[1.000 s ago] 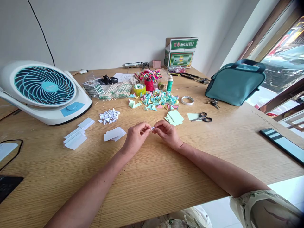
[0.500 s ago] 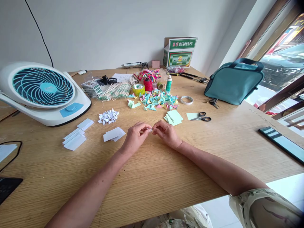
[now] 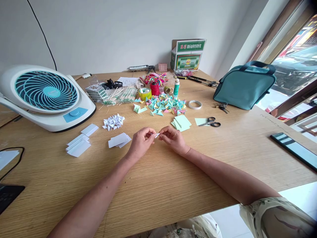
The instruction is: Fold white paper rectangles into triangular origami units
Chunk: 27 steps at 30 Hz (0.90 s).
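Between my two hands is a small folded white paper piece (image 3: 157, 135), mostly covered by fingers. My left hand (image 3: 141, 142) pinches its left end between thumb and fingers. The right end is pinched by my right hand (image 3: 173, 140). Left of my hands lies a small stack of white paper rectangles (image 3: 117, 140), and farther left more white paper slips (image 3: 78, 144). A pile of folded white paper triangles (image 3: 113, 122) sits behind them. Beyond my right hand are pale green paper sheets (image 3: 181, 122).
Scissors (image 3: 210, 122) and a tape roll (image 3: 195, 104) lie to the right. Colored folded paper pieces (image 3: 163, 105) are heaped behind my hands, near a glue bottle (image 3: 176, 87). A fan (image 3: 47, 96) stands left, a teal bag (image 3: 245, 85) right, a phone (image 3: 294, 150) at the right edge.
The white paper piece has turned between my fingers and shows a wider face now. Both hands stay in nearly the same place. The whole view has shifted very slightly.
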Each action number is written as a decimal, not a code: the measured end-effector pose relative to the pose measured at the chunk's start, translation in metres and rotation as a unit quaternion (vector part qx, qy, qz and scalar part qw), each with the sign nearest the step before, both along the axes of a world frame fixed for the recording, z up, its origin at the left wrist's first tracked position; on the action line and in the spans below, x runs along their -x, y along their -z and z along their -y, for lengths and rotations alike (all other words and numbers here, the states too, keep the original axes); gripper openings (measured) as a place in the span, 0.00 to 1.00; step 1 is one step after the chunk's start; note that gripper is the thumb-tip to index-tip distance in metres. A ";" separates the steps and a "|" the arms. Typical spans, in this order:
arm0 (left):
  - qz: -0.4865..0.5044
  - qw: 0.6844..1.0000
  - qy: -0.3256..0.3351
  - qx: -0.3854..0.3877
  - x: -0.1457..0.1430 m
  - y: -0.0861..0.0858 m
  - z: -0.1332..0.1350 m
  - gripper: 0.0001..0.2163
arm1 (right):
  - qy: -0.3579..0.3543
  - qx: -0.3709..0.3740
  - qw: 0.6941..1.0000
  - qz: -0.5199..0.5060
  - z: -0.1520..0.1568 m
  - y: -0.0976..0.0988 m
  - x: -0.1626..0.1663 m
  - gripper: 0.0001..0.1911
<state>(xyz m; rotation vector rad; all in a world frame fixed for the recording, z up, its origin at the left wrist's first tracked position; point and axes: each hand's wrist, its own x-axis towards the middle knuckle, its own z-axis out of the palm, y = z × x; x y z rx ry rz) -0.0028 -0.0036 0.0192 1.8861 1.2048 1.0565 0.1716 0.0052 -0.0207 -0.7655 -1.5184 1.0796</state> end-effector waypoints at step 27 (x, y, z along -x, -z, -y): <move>-0.098 0.976 -0.056 -0.188 -0.010 0.000 0.013 0.05 | -0.035 0.090 0.994 -0.053 0.003 -0.009 0.006 0.15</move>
